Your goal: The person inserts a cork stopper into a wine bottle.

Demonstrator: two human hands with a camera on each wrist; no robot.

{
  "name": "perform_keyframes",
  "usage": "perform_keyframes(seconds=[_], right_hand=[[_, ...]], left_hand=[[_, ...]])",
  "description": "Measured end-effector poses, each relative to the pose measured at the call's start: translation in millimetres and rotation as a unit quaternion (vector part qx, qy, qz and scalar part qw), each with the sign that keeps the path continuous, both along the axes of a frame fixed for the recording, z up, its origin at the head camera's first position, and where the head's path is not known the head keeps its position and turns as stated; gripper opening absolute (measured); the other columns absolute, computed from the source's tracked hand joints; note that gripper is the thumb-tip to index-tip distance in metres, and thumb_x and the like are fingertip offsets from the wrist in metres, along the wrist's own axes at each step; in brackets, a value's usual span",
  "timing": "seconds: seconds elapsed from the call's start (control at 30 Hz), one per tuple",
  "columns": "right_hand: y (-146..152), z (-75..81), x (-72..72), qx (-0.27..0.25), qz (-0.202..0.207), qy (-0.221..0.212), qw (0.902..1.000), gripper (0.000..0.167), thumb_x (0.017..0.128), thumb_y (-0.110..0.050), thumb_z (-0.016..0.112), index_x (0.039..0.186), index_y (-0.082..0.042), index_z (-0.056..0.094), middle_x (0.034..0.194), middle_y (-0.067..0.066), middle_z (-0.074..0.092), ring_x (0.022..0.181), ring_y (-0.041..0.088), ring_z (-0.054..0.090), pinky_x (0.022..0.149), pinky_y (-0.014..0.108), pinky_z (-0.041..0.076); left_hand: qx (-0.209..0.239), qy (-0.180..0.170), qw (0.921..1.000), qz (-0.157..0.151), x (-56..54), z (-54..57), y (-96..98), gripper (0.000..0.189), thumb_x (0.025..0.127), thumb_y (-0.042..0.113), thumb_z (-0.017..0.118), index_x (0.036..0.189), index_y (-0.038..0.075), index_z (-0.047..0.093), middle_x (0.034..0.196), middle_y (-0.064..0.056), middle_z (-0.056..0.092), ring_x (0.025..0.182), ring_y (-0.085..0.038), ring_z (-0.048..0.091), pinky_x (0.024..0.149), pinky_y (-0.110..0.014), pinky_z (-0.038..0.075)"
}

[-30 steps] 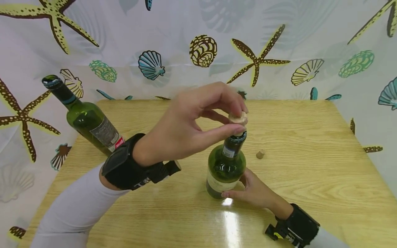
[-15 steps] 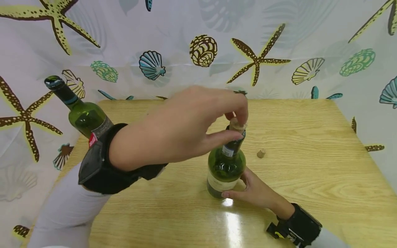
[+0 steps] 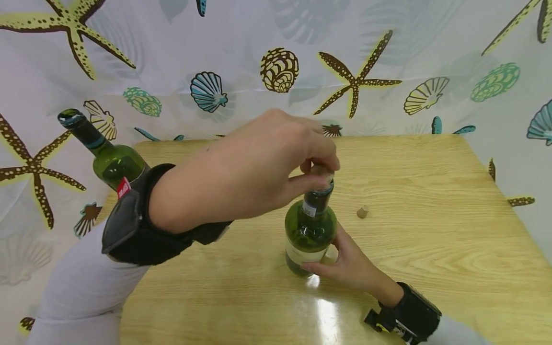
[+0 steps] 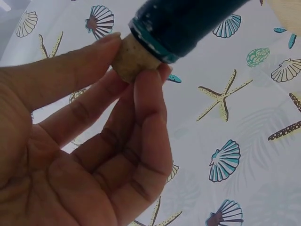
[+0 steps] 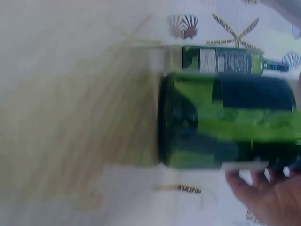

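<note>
Fingers [image 4: 151, 101] and thumb of the left hand [image 3: 258, 167] pinch a cork [image 4: 136, 59] at the mouth of an upright green bottle [image 3: 309, 232], whose lower side the right hand [image 3: 351, 263] grips with bent fingers. That bottle stands on a wooden table [image 3: 431, 215], with a second cork [image 3: 362, 212] near it and another bottle [image 3: 118, 165] well apart, partly hidden by a black wrist strap [image 3: 125, 232].

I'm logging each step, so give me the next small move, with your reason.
Probably push the pinched cork down with the left hand: part of it shows above the held bottle, which the right hand grips low.
</note>
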State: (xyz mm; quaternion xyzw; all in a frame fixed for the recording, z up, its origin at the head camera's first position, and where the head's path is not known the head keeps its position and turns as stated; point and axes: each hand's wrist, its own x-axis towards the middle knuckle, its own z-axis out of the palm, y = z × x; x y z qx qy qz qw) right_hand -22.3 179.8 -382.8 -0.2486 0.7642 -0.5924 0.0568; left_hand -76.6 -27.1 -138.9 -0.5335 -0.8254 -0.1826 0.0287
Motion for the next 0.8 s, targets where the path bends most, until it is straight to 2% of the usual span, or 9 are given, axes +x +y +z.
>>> perform_keyframes(seconds=[0.1, 0.23, 0.3, 0.37, 0.47, 0.6, 0.7, 0.8], right_hand=[[-10.6, -1.6, 5.5, 0.004, -0.047, 0.034, 0.9983, 0.091, 0.077, -0.006, 0.083, 0.148, -0.019, 0.027, 0.133, 0.002, 0.052, 0.120, 0.019, 0.054, 0.097, 0.040, 0.047], [-24.0, -3.3, 13.5, 0.022, -0.122, 0.068, 0.9900, 0.092, 0.075, -0.007, 0.085, 0.145, -0.012, 0.027, 0.132, 0.002, 0.052, 0.117, 0.018, 0.055, 0.095, 0.043, 0.049], [-27.5, -2.0, 15.9, 0.034, -0.141, 0.063, 0.9875, 0.091, 0.075, -0.011, 0.086, 0.145, -0.012, 0.026, 0.132, 0.001, 0.052, 0.117, 0.018, 0.055, 0.095, 0.045, 0.048], [-26.5, 0.7, 15.8, 0.043, -0.139, 0.047, 0.9882, 0.092, 0.075, -0.015, 0.086, 0.145, -0.015, 0.026, 0.132, 0.000, 0.051, 0.119, 0.018, 0.054, 0.096, 0.048, 0.046], [-17.5, 5.3, 11.6, 0.043, -0.087, 0.015, 0.9952, 0.097, 0.077, -0.019, 0.085, 0.149, -0.023, 0.020, 0.138, 0.000, 0.047, 0.125, 0.020, 0.050, 0.100, 0.052, 0.040], [-0.9, 10.1, -4.2, 0.022, 0.025, -0.010, 0.9994, 0.105, 0.077, -0.015, 0.085, 0.154, -0.026, 0.015, 0.145, 0.001, 0.040, 0.133, 0.023, 0.042, 0.107, 0.053, 0.033], [9.7, 10.6, -18.8, 0.031, 0.087, -0.001, 0.9957, 0.095, 0.077, -0.012, 0.084, 0.152, -0.023, 0.026, 0.143, 0.000, 0.046, 0.134, 0.022, 0.042, 0.110, 0.048, 0.032], [17.2, 8.5, -28.3, 0.043, 0.119, 0.009, 0.9919, 0.079, 0.079, -0.012, 0.082, 0.144, -0.019, 0.039, 0.133, -0.001, 0.055, 0.128, 0.020, 0.048, 0.110, 0.041, 0.034]], left_hand=[[-0.004, 0.011, 0.9996, 0.025, 1.2, -0.8, -0.3, 0.005, 0.093, 0.021, 0.068, 0.097, 0.019, 0.072, 0.094, 0.012, 0.062, 0.078, 0.002, 0.054, 0.070, -0.014, 0.044], [-0.006, 0.021, 0.9984, 0.052, 0.7, -4.6, -1.4, 0.007, 0.094, 0.025, 0.067, 0.098, 0.021, 0.072, 0.093, 0.012, 0.062, 0.078, 0.001, 0.054, 0.068, -0.015, 0.043], [-0.005, 0.023, 0.9981, 0.057, -0.2, -7.1, -2.6, 0.008, 0.095, 0.026, 0.066, 0.099, 0.022, 0.071, 0.093, 0.012, 0.061, 0.079, 0.001, 0.054, 0.068, -0.015, 0.043], [0.003, 0.020, 0.9984, 0.052, -2.0, -9.4, -4.1, 0.008, 0.095, 0.028, 0.066, 0.100, 0.023, 0.071, 0.093, 0.012, 0.059, 0.081, 0.001, 0.054, 0.069, -0.016, 0.043], [0.026, 0.010, 0.9993, 0.024, -4.5, -10.8, -8.1, 0.010, 0.094, 0.027, 0.067, 0.102, 0.022, 0.070, 0.096, 0.012, 0.059, 0.081, 0.001, 0.052, 0.070, -0.017, 0.043], [0.052, 0.000, 0.9983, -0.026, -8.0, -9.5, -13.5, 0.016, 0.092, 0.025, 0.069, 0.107, 0.018, 0.070, 0.098, 0.012, 0.059, 0.082, 0.001, 0.051, 0.071, -0.018, 0.044], [0.053, -0.007, 0.9976, -0.043, -9.7, -6.2, -13.0, 0.016, 0.093, 0.023, 0.069, 0.107, 0.017, 0.071, 0.099, 0.011, 0.060, 0.084, 0.002, 0.052, 0.074, -0.017, 0.044], [0.039, -0.022, 0.9982, -0.039, -10.3, -2.1, -10.1, 0.016, 0.093, 0.022, 0.069, 0.107, 0.016, 0.074, 0.100, 0.011, 0.061, 0.086, 0.002, 0.053, 0.076, -0.017, 0.044]])
